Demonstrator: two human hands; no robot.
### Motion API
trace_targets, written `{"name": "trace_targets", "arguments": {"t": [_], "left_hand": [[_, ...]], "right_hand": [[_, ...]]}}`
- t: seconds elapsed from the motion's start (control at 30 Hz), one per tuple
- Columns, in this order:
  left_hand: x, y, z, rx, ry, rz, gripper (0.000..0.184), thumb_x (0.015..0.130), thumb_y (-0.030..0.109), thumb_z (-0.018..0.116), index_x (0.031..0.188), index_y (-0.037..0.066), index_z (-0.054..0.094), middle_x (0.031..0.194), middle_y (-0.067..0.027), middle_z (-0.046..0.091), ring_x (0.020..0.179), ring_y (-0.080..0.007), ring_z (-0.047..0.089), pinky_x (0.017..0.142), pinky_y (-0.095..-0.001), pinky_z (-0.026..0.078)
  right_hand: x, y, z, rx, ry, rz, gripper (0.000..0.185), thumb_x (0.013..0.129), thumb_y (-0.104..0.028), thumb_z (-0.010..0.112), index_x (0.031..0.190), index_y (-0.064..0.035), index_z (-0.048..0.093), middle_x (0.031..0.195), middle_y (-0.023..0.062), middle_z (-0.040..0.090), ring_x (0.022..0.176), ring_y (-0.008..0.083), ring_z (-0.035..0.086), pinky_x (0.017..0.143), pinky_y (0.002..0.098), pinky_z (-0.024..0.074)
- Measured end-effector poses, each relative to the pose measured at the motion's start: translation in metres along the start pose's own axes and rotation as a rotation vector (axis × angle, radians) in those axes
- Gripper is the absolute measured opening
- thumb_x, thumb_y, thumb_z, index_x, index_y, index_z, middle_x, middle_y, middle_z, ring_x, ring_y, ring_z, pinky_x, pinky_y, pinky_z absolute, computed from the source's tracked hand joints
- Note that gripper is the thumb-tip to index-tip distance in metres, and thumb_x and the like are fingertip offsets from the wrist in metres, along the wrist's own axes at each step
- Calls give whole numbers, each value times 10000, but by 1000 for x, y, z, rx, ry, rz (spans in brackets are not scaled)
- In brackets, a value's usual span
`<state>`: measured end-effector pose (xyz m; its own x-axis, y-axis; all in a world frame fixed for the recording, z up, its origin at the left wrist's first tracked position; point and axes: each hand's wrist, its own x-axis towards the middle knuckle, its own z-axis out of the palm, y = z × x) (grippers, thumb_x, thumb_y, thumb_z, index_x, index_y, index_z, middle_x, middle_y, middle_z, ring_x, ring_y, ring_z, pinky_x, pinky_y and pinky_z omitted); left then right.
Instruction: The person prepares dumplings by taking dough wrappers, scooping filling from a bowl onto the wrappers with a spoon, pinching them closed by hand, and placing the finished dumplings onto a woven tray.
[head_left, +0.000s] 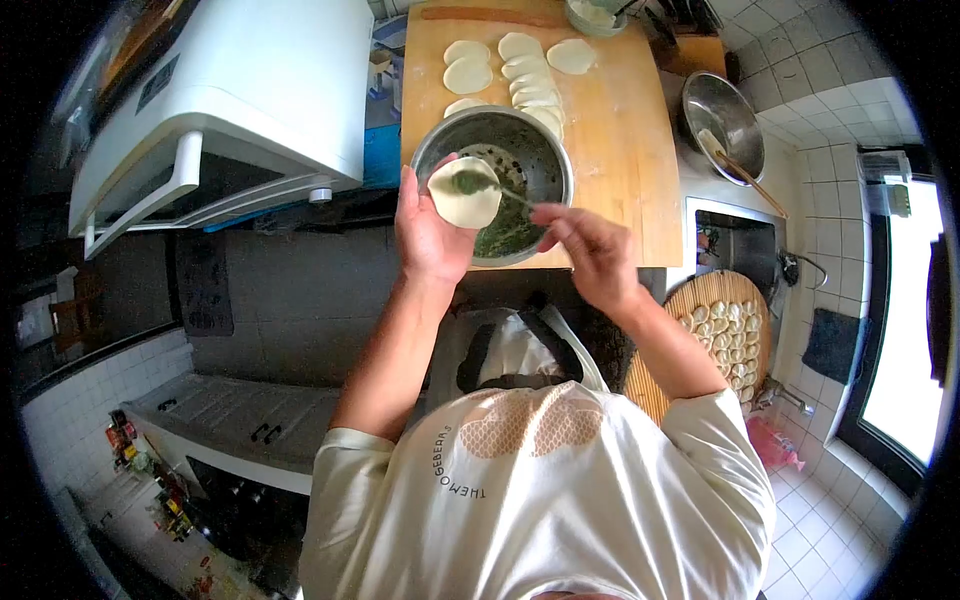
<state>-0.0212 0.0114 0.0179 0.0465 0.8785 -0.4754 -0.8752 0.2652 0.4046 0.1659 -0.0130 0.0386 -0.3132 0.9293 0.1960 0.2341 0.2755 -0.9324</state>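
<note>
My left hand (436, 245) is palm up, cupping a round dumpling wrapper (468, 212) over the left side of a steel mixing bowl (566, 152). A dab of green filling (468, 183) lies on the wrapper. In my right hand (596, 252), the fingers pinch the thin handle of a spoon (518, 199), whose head is at the filling. Below, dark green chopped filling (508, 236) covers part of the bowl's inside. Behind the bowl, several loose wrappers (468, 75) lie on a wooden board (625, 150), some overlapping in a row.
A rolling pin (490, 15) and a small bowl (597, 20) are at the board's far edge. To the right are a steel basin (690, 120) with a wooden-handled tool, a sink (735, 225), and a round woven tray (655, 385) of dumplings. A white appliance (270, 70) stands left.
</note>
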Motion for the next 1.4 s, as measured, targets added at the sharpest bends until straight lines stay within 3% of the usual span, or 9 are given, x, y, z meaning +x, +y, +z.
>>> {"name": "trace_targets", "arguments": {"t": [0.03,0.17,0.5,0.73,0.8,0.93,1.03,1.1,1.4], "left_hand": [[3,-3,1,-11,19,-1,583,914,504,291,1204,26,457,1166,-143,540,1088,-279,509,956,-408,376],[9,-6,3,3,30,12,577,921,493,280,1188,19,471,1158,-142,545,1090,-279,508,956,-407,379],[20,-11,1,-70,-18,46,584,927,478,273,1155,-18,480,1147,-139,548,1086,-268,513,956,-385,381],[18,-9,2,-41,-87,60,609,921,489,280,1156,-41,462,1167,-198,526,1118,-312,494,969,-393,377],[16,-9,6,-65,-81,57,613,920,490,279,1155,-46,460,1169,-208,522,1123,-322,490,973,-396,375],[13,-8,6,-61,-19,58,617,921,486,279,1156,-57,452,1170,-223,515,1116,-343,491,984,-404,368],[14,-8,2,-102,-45,61,618,921,485,276,1158,-59,449,1170,-223,515,1108,-349,495,980,-407,373],[14,-6,1,-82,-46,60,620,922,485,273,1159,-61,446,1170,-222,514,1108,-349,496,976,-407,378],[15,-5,-8,-64,-32,90,621,923,483,261,1147,-66,448,1135,-219,530,1088,-356,506,960,-416,397]], "right_hand": [[-2,-2,1,-108,-11,-61,187,879,5,487,1034,41,585,849,115,639,701,158,630,634,260,504],[-6,-8,-3,-178,18,-227,201,854,39,488,1028,34,588,819,153,625,720,191,639,642,254,504],[-6,-4,-4,-126,58,-248,225,817,35,550,1036,-2,588,910,153,631,725,224,641,616,282,512],[-8,-13,0,206,52,113,257,948,-118,394,1077,24,564,994,111,632,776,119,622,478,157,412],[-8,-17,4,351,143,119,233,937,-109,430,1075,12,575,918,73,640,616,65,554,473,169,399],[-9,-5,1,180,72,198,228,932,-90,429,1076,6,577,931,87,639,630,62,557,469,169,403],[-10,-10,2,81,64,41,210,906,-42,457,1070,1,580,921,119,637,693,111,606,517,201,450],[-5,-7,7,-109,62,-241,208,873,2,490,1061,7,579,903,147,629,742,173,634,598,244,490],[-12,-12,-1,-14,99,-120,204,870,27,469,1040,23,580,886,145,623,751,189,628,666,263,491]]}}
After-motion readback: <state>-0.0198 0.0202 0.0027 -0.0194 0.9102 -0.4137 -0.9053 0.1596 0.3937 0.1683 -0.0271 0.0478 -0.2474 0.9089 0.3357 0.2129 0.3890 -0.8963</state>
